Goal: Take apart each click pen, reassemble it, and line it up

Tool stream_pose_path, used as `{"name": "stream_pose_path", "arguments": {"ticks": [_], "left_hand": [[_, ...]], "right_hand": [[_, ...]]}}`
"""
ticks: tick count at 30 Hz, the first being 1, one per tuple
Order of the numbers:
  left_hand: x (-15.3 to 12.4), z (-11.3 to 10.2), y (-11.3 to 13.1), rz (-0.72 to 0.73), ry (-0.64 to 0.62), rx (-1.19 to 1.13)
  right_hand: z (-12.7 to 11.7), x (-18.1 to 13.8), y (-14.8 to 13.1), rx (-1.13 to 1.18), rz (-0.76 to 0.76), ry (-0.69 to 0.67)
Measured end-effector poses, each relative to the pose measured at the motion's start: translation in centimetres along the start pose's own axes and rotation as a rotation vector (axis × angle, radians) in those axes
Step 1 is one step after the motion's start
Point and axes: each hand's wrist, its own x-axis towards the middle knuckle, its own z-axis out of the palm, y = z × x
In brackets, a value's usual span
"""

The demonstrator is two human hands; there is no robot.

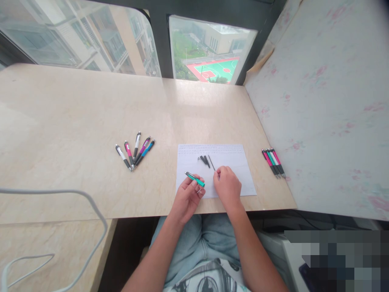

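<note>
My left hand (191, 194) is closed on a green pen barrel (196, 179) with a dark clip end pointing up and left. My right hand (227, 184) pinches the lower end of a thin dark pen refill (211, 162) over the paper. Just beyond the hands, small black pen parts (204, 161) lie on a white sheet of paper (243, 178) with rows of handwriting along its top. Both hands are above the sheet's near half, a short distance apart.
Several click pens (135, 152) in white, pink, purple and blue lie fanned out at left. More pens (273, 163), pink, green and white, sit side by side near the right wall (322, 121). A white cable (88, 198) loops across the left front of the tabletop (75, 121).
</note>
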Motion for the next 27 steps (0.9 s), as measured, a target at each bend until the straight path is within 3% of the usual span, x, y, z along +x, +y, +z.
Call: {"name": "stream_pose_path", "arguments": {"ticks": [5,11,14,20,27], "left_hand": [[0.0,0.0,0.0,0.001,0.0,-0.005],[0.0,0.0,0.0,0.002,0.006,0.002],[0.0,0.0,-0.1,0.008,0.012,0.004],[0.0,0.2,-0.2,0.05,0.022,0.031],[-0.2,0.4,-0.2,0.071,0.032,0.053]], "right_hand": [[-0.8,0.0,1.1,0.152,0.024,-0.003],[-2.5,-2.0,4.0,0.733,0.071,-0.11],[-3.7,-3.4,5.1,0.903,0.087,-0.153],[-5.9,-4.6,6.0,0.904,-0.005,-0.157],[-6.3,-4.3,5.4,0.805,-0.109,-0.116]]}}
